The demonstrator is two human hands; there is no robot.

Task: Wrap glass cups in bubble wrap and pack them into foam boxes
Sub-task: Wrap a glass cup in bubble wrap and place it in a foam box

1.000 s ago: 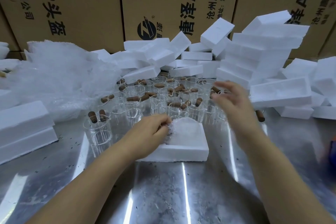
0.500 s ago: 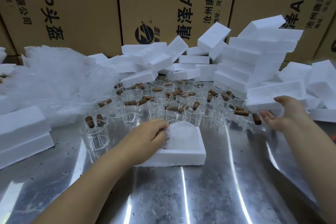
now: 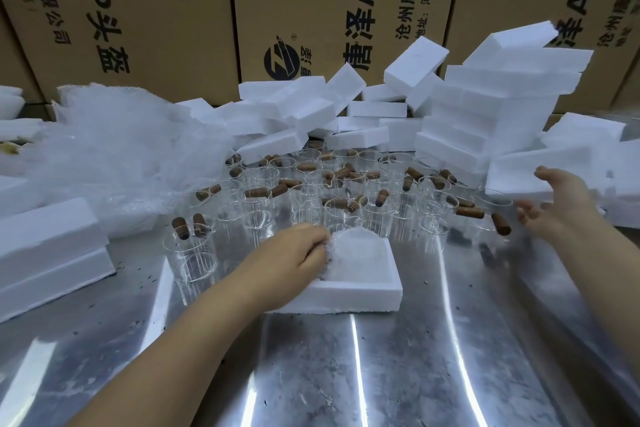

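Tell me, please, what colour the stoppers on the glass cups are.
The stoppers are brown, shown best in the head view.

Stainless steel table point(image 3: 346, 374), surface reflective and flecked with dark specks, carries scattered brown cylindrical stoppers point(image 3: 469, 212) over its far half, with printed brown cardboard cartons point(image 3: 329, 10) standing upright along the table's far edge.

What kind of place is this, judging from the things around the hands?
Probably a packing station in a warehouse or factory: printed cardboard cartons behind, a steel table crowded with glass cups, and piles of white foam boxes.
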